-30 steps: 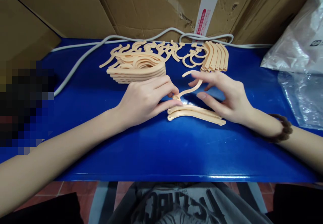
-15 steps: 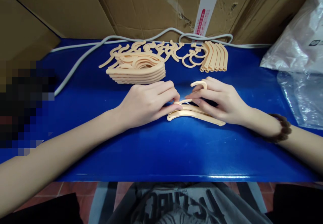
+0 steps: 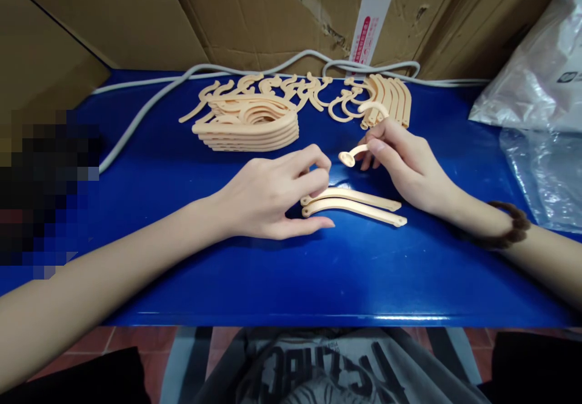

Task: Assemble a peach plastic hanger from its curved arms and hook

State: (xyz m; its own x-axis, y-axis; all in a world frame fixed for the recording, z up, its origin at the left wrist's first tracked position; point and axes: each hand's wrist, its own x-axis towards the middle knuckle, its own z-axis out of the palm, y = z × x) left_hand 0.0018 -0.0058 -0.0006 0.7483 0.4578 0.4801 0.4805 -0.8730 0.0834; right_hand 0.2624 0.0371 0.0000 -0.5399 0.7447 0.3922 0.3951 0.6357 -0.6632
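Note:
Between the thumb and fingers of my right hand (image 3: 400,158) is a cream plastic hanger hook (image 3: 347,159), its round base pointing left and its curved end rising above the fingers. Two curved hanger arms (image 3: 359,207) lie side by side on the blue table, below the hook. My left hand (image 3: 286,191) hovers at their left ends, thumb and fingers apart, with nothing seen in it. Its fingers partly cover the upper arm's left end; whether they touch it I cannot tell.
Behind my left hand stands a stack of folded hangers (image 3: 245,128). Loose hooks (image 3: 313,91) and a row of hanger arms (image 3: 391,97) lie along the back. A grey cable (image 3: 150,104) runs before cardboard boxes (image 3: 254,22). A plastic bag (image 3: 527,88) sits at right.
My right hand has lifted the hook up and away from the two arms, turning it so its base shows. My left hand has let go and spread its fingers.

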